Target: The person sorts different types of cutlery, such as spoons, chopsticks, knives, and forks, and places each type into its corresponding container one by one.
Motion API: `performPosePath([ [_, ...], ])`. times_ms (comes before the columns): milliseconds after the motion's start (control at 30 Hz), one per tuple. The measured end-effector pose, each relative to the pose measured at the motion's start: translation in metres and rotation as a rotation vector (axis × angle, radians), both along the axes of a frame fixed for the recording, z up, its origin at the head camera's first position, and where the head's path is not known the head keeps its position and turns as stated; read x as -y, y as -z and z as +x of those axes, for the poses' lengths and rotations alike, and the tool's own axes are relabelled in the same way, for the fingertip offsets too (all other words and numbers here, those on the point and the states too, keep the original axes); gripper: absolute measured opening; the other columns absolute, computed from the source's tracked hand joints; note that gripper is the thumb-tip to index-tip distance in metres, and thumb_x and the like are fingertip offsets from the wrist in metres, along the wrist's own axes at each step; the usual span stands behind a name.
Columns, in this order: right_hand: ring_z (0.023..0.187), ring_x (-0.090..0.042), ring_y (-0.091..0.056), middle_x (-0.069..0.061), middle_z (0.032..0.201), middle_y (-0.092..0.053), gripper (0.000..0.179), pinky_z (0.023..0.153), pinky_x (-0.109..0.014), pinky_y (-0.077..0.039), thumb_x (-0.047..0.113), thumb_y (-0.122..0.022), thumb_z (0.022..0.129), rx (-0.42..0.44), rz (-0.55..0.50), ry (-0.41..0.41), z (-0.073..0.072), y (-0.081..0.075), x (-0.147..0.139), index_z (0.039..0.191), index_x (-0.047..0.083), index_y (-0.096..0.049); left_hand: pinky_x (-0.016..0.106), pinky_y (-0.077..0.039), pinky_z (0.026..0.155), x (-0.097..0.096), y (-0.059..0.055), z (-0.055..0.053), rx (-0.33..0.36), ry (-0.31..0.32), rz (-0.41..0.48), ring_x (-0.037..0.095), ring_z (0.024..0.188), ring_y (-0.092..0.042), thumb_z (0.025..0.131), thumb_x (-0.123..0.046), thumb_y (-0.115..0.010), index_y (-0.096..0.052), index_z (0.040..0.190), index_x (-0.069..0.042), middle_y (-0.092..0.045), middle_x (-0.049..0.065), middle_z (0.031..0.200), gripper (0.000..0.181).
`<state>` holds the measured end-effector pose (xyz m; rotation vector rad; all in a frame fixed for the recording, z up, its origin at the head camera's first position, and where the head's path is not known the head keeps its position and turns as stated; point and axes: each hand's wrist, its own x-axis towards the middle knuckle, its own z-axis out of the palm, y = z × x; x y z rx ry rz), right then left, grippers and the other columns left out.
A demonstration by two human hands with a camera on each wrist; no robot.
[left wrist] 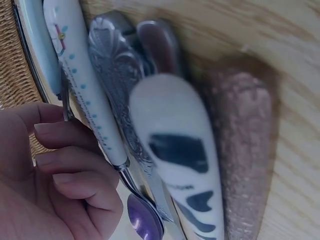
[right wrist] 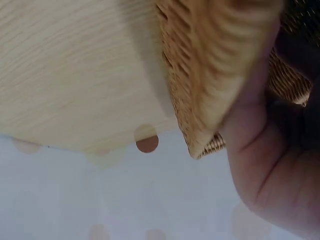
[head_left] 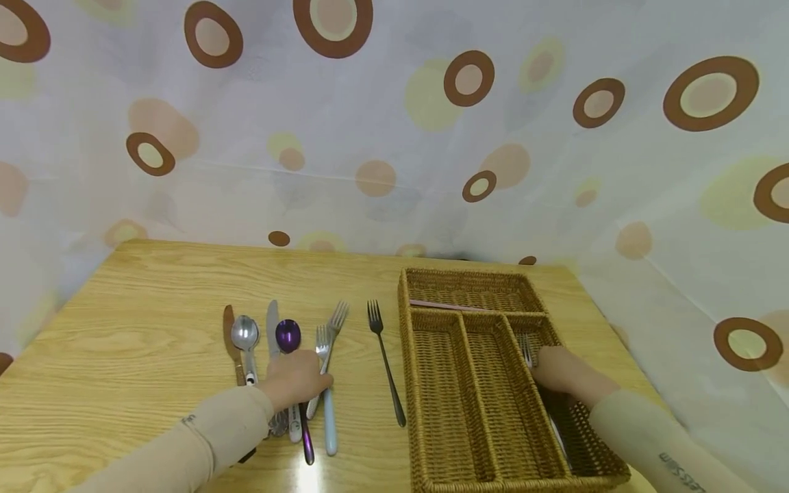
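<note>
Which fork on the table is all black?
The black fork, lying alone just left of the wicker basket. The blue-handled fork and pale-handled fork beside the left hand have silvery heads.

Purple on spoon (head_left: 288, 335), pale blue on fork handle (head_left: 330, 421), lower left; woven brown on basket (head_left: 409, 383), lower right; brown-ringed white on cloth (head_left: 370, 109), top.

Head view: from above the near side of a brown, rectangular woven basket (head_left: 440, 383), looking forward and down, far enough back to show nearly all of it and the white, circle-patterned cloth (head_left: 370, 123) behind. Left-wrist view: close over a white, black-patched handle (left wrist: 175, 122) left of the basket. Right-wrist view: tight against the basket's rim, facing that cloth. All share the basket.
</note>
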<state>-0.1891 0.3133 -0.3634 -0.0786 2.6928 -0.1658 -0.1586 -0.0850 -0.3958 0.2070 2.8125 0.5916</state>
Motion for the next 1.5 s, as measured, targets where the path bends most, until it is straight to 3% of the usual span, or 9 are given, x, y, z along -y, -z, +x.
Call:
performPosePath([
  [167, 0.041, -0.016, -0.052, -0.005, 0.054, -0.049, 0.026, 0.045, -0.03, -0.048, 0.02, -0.051, 0.094, -0.027, -0.056, 0.04, -0.001, -0.016, 0.0, 0.076, 0.001, -0.052, 0.021, -0.027, 0.043, 0.001, 0.001, -0.003, -0.007, 0.012, 0.053, 0.01, 0.046, -0.037, 0.081, -0.018, -0.058, -0.041, 0.053, -0.014, -0.039, -0.004, 0.05, 0.034],
  [400, 0.038, -0.01, -0.043, -0.004, 0.051, -0.05, 0.03, 0.046, -0.029, -0.045, 0.026, -0.05, 0.095, -0.026, -0.083, 0.019, -0.005, -0.03, 0.002, 0.086, -0.002, -0.053, 0.024, -0.032, 0.049, 0.003, 0.001, -0.005, 0.03, 0.012, 0.187, 0.013, 0.053, -0.04, 0.086, -0.01, -0.05, -0.045, 0.064, -0.009, -0.042, 0.001, 0.06, 0.023],
  [667, 0.036, -0.008, -0.038, 0.001, 0.044, -0.043, 0.038, 0.049, -0.029, -0.045, 0.025, -0.049, 0.095, -0.024, -0.127, -0.021, -0.014, -0.04, 0.014, 0.102, -0.012, -0.056, 0.021, -0.026, 0.049, -0.004, -0.008, -0.006, 0.126, -0.067, 0.398, 0.01, 0.05, -0.03, 0.093, -0.012, -0.044, -0.04, 0.069, -0.01, -0.036, -0.002, 0.057, 0.025],
  [933, 0.035, -0.007, -0.033, 0.005, 0.041, -0.035, 0.04, 0.053, -0.027, -0.044, 0.025, -0.045, 0.097, -0.015, -0.15, -0.059, -0.022, -0.051, 0.033, 0.108, -0.01, -0.059, 0.019, -0.027, 0.045, -0.022, -0.019, 0.001, 0.186, -0.138, 0.56, 0.008, 0.047, -0.032, 0.094, -0.011, -0.046, -0.051, 0.08, -0.004, -0.04, -0.002, 0.054, 0.016],
  [1067, 0.036, -0.007, -0.033, 0.005, 0.042, -0.036, 0.038, 0.055, -0.027, -0.043, 0.027, -0.045, 0.098, -0.026, -0.14, -0.074, -0.025, -0.054, 0.042, 0.098, -0.007, -0.062, 0.02, -0.028, 0.047, -0.031, -0.021, 0.007, 0.199, -0.143, 0.596, 0.008, 0.048, -0.032, 0.094, -0.013, -0.047, -0.051, 0.082, -0.005, -0.042, -0.002, 0.057, 0.014],
  [1133, 0.037, -0.007, -0.034, 0.005, 0.043, -0.036, 0.036, 0.053, -0.027, -0.042, 0.027, -0.045, 0.097, -0.041, -0.131, -0.081, -0.026, -0.055, 0.048, 0.079, 0.0, -0.06, 0.02, -0.027, 0.046, -0.034, -0.021, 0.01, 0.205, -0.134, 0.611, 0.008, 0.048, -0.031, 0.094, -0.013, -0.047, -0.051, 0.083, -0.006, -0.043, -0.001, 0.057, 0.014],
  [1233, 0.037, -0.007, -0.034, 0.005, 0.043, -0.035, 0.037, 0.051, -0.026, -0.042, 0.027, -0.046, 0.097, -0.056, -0.126, -0.085, -0.027, -0.056, 0.055, 0.068, 0.007, -0.057, 0.019, -0.026, 0.045, -0.038, -0.024, 0.012, 0.207, -0.117, 0.64, 0.007, 0.047, -0.03, 0.093, -0.013, -0.047, -0.051, 0.084, -0.005, -0.043, -0.002, 0.057, 0.013],
  [1500, 0.039, -0.009, -0.038, 0.004, 0.046, -0.038, 0.034, 0.053, -0.027, -0.043, 0.029, -0.046, 0.097, -0.068, -0.102, -0.107, -0.032, -0.059, 0.07, 0.076, 0.007, -0.058, 0.019, -0.024, 0.045, -0.048, -0.031, 0.016, 0.183, -0.067, 0.678, 0.007, 0.047, -0.029, 0.092, -0.013, -0.047, -0.051, 0.081, -0.005, -0.041, -0.004, 0.056, 0.014],
])
